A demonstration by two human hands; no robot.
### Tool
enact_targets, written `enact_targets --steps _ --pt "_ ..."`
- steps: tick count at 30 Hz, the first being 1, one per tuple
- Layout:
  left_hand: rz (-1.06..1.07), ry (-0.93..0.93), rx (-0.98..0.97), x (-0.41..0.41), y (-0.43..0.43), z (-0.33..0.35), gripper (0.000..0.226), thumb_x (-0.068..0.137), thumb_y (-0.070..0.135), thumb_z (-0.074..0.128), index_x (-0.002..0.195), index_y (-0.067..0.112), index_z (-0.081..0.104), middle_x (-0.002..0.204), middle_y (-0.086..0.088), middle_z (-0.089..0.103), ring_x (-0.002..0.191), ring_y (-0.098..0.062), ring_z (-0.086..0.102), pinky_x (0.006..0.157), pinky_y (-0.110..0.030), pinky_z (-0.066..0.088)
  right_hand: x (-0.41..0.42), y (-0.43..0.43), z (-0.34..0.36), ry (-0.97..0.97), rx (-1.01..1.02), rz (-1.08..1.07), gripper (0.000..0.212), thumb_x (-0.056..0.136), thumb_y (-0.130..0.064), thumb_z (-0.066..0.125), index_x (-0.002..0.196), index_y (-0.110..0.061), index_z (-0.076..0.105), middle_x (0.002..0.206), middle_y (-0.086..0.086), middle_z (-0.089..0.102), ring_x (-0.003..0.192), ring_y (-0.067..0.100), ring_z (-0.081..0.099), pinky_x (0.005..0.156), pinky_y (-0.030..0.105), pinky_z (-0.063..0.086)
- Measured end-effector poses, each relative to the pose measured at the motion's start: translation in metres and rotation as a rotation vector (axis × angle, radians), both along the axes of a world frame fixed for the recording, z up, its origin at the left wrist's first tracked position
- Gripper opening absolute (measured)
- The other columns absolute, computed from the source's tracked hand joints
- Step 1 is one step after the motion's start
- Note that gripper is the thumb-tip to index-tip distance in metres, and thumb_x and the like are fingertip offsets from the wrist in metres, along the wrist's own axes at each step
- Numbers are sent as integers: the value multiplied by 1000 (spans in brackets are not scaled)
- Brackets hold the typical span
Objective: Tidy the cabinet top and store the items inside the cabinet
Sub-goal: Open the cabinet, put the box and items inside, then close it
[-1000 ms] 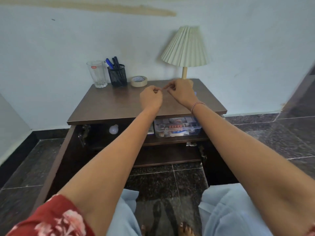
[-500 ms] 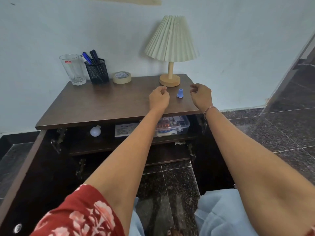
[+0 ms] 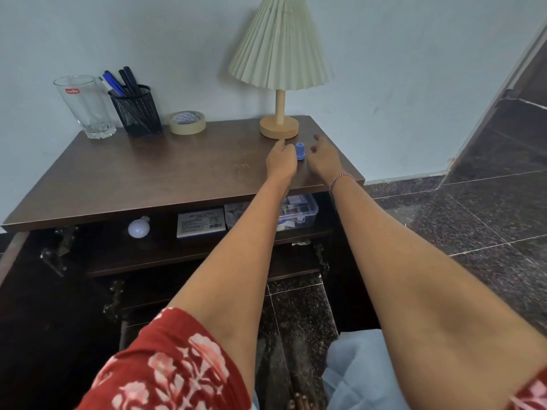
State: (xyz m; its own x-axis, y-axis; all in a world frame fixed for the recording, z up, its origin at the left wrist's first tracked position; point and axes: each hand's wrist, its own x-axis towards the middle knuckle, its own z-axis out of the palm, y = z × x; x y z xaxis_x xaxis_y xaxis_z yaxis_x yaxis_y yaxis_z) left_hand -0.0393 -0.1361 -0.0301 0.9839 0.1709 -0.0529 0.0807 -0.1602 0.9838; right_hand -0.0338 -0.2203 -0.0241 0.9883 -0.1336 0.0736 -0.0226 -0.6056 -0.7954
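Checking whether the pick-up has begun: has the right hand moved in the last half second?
Yes. The right hand has moved left, nearer the blue cap standing by the lamp base.

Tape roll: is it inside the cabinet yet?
No, the tape roll lies on the cabinet top, beside the pen holder.
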Motion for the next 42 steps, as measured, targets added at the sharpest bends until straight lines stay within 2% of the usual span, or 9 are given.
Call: enact_targets --steps 5,11,18,25,30,33,39,42 --pt "-17 20 -18 -2 -5 -1 49 96 4 31 145 8 35 152 -8 35 140 -22 32 114 -30 24 6 6 -4 17 3 2 58 97 -11 47 148 -2 22 151 18 34 140 29 33 113 31 27" --pt "-52 26 -9 -5 -8 -2 47 96 3 35 143 6 38 149 -10 40 138 -23 36 116 -35 28 6 10 -8 -7 7 -14 59 95 -11 52 147 -1 25 149 17 38 139 28 37 114 32 30" --pt "-40 18 -58 -7 -7 -4 45 95 0 38 137 8 48 140 -10 50 131 -23 45 111 -35 36 3 11 -10 -73 -1 -46 38 90 -4 56 128 1 54 130 19 58 122 30 54 103 31 40" --pt "51 -33 -98 -12 -9 -5 39 91 1 47 126 10 61 128 -7 62 119 -21 56 99 -31 46 5 11 -10 -122 39 -68 37 89 -5 60 126 -2 58 127 16 62 119 27 58 103 31 43" --pt "156 -80 -118 -18 -7 -5 37 88 -3 55 123 9 63 123 -7 65 113 -19 60 92 -27 49 -1 17 -7 -171 43 -89 34 88 -3 61 121 -1 62 121 16 65 113 25 61 94 25 45" --pt "198 -116 -100 -21 1 -3 33 86 -2 59 117 8 66 117 -7 68 109 -18 62 94 -28 50 -7 21 -2 -189 17 -57 35 88 -4 60 123 -1 61 123 16 64 115 24 60 99 27 44" --pt "274 -121 -48 -31 25 3 25 86 2 60 108 11 70 108 -4 70 101 -16 64 86 -25 50 -24 37 6 -239 -15 34 33 89 -7 61 122 -1 62 121 15 66 114 24 61 100 26 44" --pt "315 -115 34 -37 42 5 22 85 6 63 104 15 71 104 -1 71 92 -12 63 80 -23 49 -32 46 9 -226 -8 115 33 86 -8 66 118 -1 64 117 15 67 111 23 62 93 20 43"
